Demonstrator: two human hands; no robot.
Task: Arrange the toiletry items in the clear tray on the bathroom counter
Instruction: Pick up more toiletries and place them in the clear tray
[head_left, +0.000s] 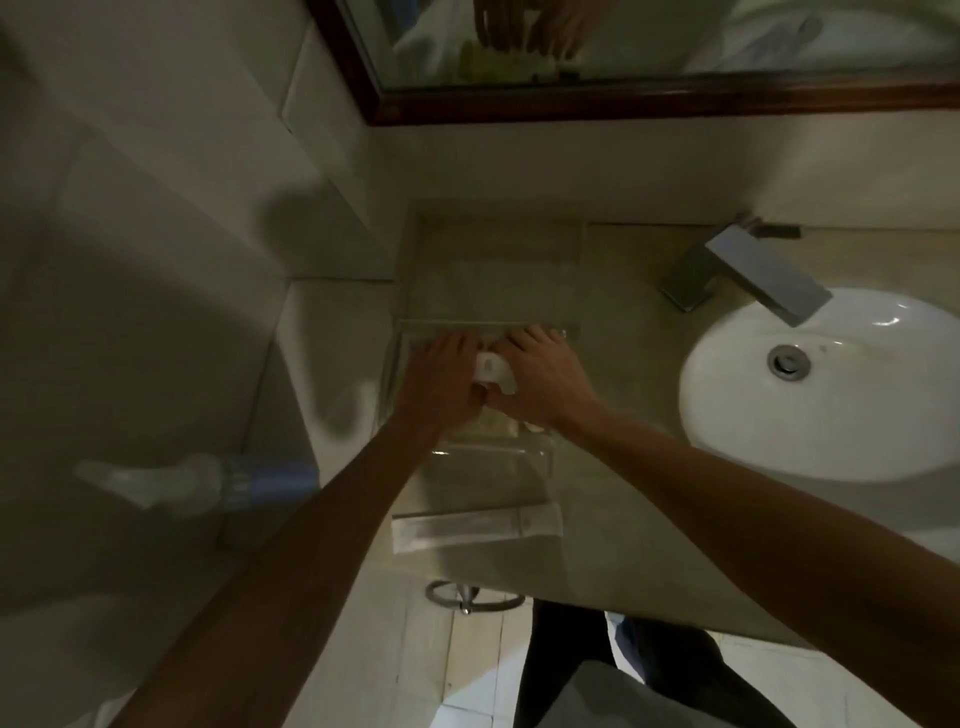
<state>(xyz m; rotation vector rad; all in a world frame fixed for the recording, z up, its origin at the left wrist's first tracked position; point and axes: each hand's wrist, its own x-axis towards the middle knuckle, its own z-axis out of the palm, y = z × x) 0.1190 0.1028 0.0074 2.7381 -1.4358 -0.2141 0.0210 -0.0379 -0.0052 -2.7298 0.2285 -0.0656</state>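
Note:
The clear tray (410, 291) sits on the beige counter (623, 395), left of the sink. Both hands reach into its near part. My left hand (441, 384) and my right hand (540, 384) press together around a small white toiletry item (493, 370), which shows between them. Pale yellowish items (501, 423) lie in the tray just under my hands, mostly hidden. A white tube (467, 530) lies flat on the counter near its front edge, outside the tray.
A white round sink (831, 384) with a square metal faucet (748, 270) is at the right. A dark-framed mirror (623, 98) hangs behind. A tiled wall is at the left. A metal towel ring (470, 597) hangs below the counter edge.

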